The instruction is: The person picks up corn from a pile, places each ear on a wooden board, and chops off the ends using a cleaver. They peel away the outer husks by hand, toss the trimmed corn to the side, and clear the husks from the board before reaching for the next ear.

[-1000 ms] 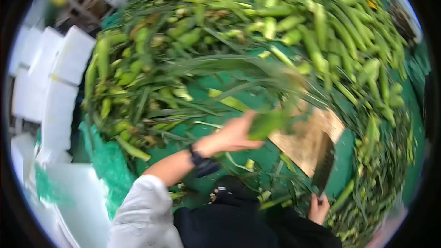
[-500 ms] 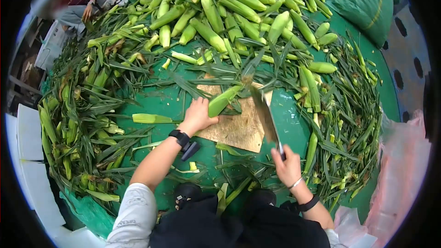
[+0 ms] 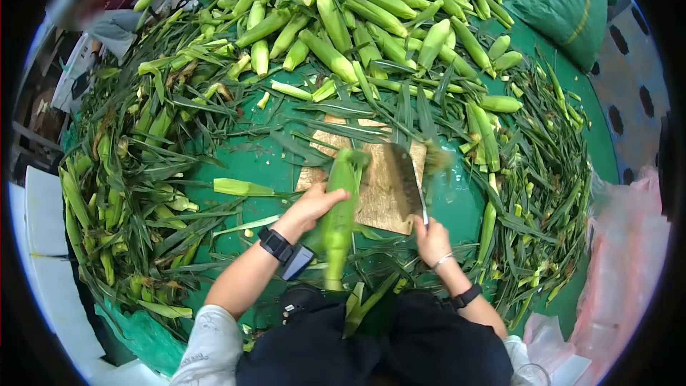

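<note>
Corn (image 3: 338,218) is held in the left hand (image 3: 312,209), at the left part of the board (image 3: 380,207). The right hand (image 3: 433,243) holds a knife (image 3: 406,180), blade over the board. The step looks like moving the corn, not cutting; a cut would need it flat, fingers clear.

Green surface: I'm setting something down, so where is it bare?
The green surface is bare between the cutting board and right leaf heap, and left of the board, beyond the single pale husk piece. Crowded: far corn pile, left leaf heap.
</note>
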Demonstrator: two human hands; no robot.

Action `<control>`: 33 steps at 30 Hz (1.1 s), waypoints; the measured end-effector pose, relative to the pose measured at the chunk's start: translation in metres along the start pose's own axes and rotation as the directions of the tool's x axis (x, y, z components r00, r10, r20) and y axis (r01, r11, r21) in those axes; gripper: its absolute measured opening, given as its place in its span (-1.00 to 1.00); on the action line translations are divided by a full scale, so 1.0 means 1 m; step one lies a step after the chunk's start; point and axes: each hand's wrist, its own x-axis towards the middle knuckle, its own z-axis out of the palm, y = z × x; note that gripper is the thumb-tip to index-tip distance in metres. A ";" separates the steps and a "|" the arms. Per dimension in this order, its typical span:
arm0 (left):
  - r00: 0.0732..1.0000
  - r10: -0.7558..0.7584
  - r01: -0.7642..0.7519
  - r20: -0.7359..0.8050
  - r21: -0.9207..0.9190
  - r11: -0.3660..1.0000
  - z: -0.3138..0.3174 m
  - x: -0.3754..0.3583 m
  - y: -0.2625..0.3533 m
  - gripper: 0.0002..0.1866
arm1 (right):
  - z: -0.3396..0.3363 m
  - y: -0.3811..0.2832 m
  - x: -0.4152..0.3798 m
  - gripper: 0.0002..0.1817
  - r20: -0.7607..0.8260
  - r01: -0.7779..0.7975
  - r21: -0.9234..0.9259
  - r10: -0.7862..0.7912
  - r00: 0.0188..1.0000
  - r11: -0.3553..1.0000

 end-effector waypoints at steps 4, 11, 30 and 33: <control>0.997 0.077 -0.052 -0.018 -0.882 0.468 0.018 0.041 -0.008 -0.70 | -0.033 -0.009 0.004 -0.60 -0.307 0.186 -0.094 -0.206 0.929 0.978; 0.957 -0.196 -0.059 -0.212 -0.808 0.586 0.018 0.042 -0.040 -0.69 | -0.065 -0.086 -0.028 -0.75 -0.716 0.737 0.434 -0.297 0.631 0.518; 0.957 0.074 0.189 -0.281 0.796 0.575 0.026 -0.009 -0.016 -0.14 | 0.013 -0.040 -0.042 -0.78 -0.227 0.398 0.135 -0.363 0.904 0.907; 0.981 0.003 0.083 -0.193 0.438 0.895 0.015 -0.016 -0.029 -0.28 | 0.057 -0.050 -0.017 -0.74 -0.022 0.325 0.037 -0.324 0.946 0.945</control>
